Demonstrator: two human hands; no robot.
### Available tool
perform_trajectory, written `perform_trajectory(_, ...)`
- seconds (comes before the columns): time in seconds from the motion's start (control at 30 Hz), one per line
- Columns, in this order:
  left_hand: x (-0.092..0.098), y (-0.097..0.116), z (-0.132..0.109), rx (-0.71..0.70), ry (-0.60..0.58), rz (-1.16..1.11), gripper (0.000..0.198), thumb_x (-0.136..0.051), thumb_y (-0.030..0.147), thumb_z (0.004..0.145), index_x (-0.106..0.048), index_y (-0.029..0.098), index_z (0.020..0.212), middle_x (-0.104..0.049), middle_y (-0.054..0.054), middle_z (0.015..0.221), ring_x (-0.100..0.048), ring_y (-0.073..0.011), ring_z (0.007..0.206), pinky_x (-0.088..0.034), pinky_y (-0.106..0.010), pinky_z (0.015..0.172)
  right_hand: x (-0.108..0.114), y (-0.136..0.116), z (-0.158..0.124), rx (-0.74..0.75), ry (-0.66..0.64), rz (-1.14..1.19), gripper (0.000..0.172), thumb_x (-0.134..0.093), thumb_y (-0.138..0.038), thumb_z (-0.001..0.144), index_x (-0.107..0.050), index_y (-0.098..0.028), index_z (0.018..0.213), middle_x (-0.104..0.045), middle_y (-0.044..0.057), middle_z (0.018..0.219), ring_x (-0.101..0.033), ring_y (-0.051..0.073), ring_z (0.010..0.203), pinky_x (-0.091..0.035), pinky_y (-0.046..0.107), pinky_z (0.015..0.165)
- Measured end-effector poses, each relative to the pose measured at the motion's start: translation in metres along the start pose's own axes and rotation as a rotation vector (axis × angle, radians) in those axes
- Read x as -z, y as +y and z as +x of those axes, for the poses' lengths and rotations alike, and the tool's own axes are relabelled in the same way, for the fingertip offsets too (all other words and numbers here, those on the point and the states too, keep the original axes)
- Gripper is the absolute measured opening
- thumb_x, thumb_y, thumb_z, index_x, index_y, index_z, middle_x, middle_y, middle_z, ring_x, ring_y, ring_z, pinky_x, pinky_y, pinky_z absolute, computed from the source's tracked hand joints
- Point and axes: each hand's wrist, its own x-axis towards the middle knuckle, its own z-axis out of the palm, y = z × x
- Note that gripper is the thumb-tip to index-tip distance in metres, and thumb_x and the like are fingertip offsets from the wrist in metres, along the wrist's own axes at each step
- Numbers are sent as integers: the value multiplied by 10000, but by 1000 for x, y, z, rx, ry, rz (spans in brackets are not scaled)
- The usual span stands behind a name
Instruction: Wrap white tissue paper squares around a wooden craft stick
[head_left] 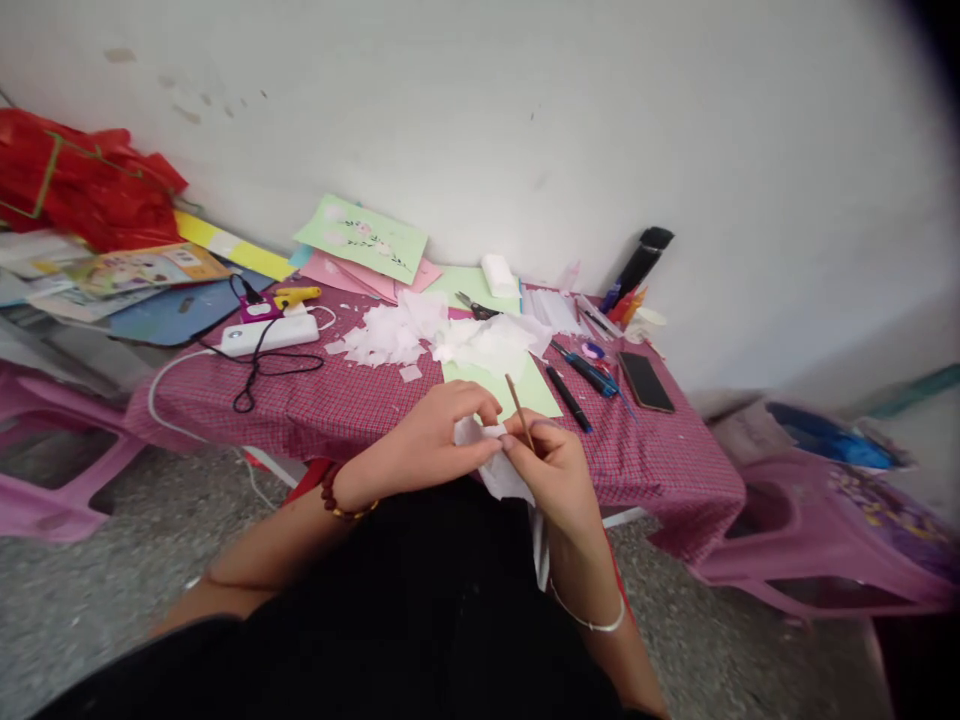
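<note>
Over the table's front edge, my left hand [442, 430] pinches the upper left edge of a thin white tissue paper [510, 480]. My right hand [551, 465] grips the same paper from the other side, its fingers closed, and also holds a thin brown stick [516, 395] that points up. The paper's top edge looks folded between the two hands; its lower part hangs down. Just beyond my hands lies a light green sheet [544, 393], partly under a heap of torn white and pale pink paper pieces [405, 330]. Black-handled scissors [478, 307] lie behind the heap.
On the checked tablecloth [360, 400] at left are a white power strip [270, 335], a black cable and a yellow glue gun [296, 296]. Pens [568, 398] and a phone [646, 382] lie at right. A painted green card [364, 237] leans near the wall. Pink stools flank the table.
</note>
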Motion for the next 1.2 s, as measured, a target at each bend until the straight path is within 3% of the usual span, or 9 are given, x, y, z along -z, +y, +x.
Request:
perform_trajectory(0.23,-9,7,-9,207,170,-235,126,-564,234,822,-557,141,737,-533,26,655,-470,-88,610,-355,-193,545,1,-14,-2,-15,67,13,147,-677,-264,778,-586,-182,697,-443,-36,671,-381,79,549,-301,206,473)
perform_trajectory(0.4,-13,15,-14,176,181,-367,114,-561,212,833,-646,135,829,-647,-9,769,-559,-101,710,-407,-195,633,-1,-15,-9,-9,69,39,125,-701,-236,753,-589,-191,720,-463,-38,684,-409,78,556,-321,202,480)
perform_trajectory(0.53,-17,9,-17,308,156,-638,183,-538,292,867,-644,145,890,-620,-2,741,-521,-82,617,-389,-182,554,0,-15,-5,30,159,293,209,-564,-359,851,-542,-214,702,-413,-52,622,-330,70,449,-307,208,429)
perform_trajectory(0.63,-21,5,-17,424,171,-852,198,-540,339,867,-610,160,911,-543,28,675,-446,-60,531,-335,-164,484,2,-19,-2,119,198,389,347,-422,-463,907,-553,-219,699,-481,-10,700,-477,106,571,-433,256,554)
perform_trajectory(0.7,-22,5,-17,450,163,-919,199,-531,356,869,-578,165,897,-502,39,649,-417,-59,509,-316,-166,471,2,-22,-3,169,209,354,401,-394,-479,924,-609,-210,719,-502,5,684,-499,118,611,-446,270,596)
perform_trajectory(0.83,-24,7,-18,336,145,-758,190,-474,340,900,-534,166,858,-443,46,624,-374,-70,518,-296,-184,483,-3,-22,-13,212,241,295,358,-394,-435,951,-642,-218,812,-448,-39,507,-382,98,423,-369,255,456)
perform_trajectory(0.97,-24,6,-20,163,177,-458,142,-459,259,898,-561,159,891,-518,16,717,-448,-94,627,-363,-205,576,-6,-21,-21,275,329,125,161,-514,-351,908,-627,-237,895,-585,-21,615,-474,106,454,-382,255,449)
perform_trajectory(1.2,-21,8,-21,161,150,-418,149,-577,252,839,-674,143,867,-699,-46,863,-624,-142,811,-469,-243,749,-6,-22,-22,305,328,48,162,-516,-365,900,-598,-231,858,-570,-16,620,-499,115,494,-387,256,472)
